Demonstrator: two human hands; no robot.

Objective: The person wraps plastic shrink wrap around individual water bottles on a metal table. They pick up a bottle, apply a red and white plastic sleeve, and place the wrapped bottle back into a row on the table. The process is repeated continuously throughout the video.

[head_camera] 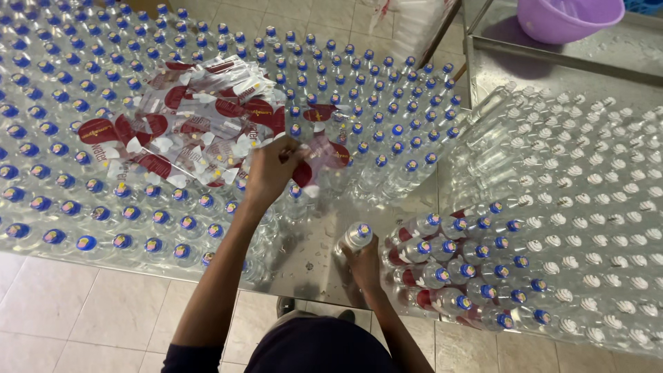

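Observation:
My left hand (271, 170) reaches forward and pinches a clear sleeve label with red and white print (321, 148) at the edge of a loose pile of the same labels (186, 121) lying on top of the bottles. My right hand (364, 264) grips a clear plastic bottle with a blue cap (356, 235), held upright on the bare steel table (304, 259) near the front edge. Just right of that bottle stands a cluster of blue-capped bottles with red labels (456, 266).
Several blue-capped unlabelled bottles (62, 173) cover the table's left and far side. Uncapped bottles (601, 207) fill the right. A purple plastic bowl (563, 17) sits on a steel surface at the back right. Tiled floor (83, 311) lies below the front edge.

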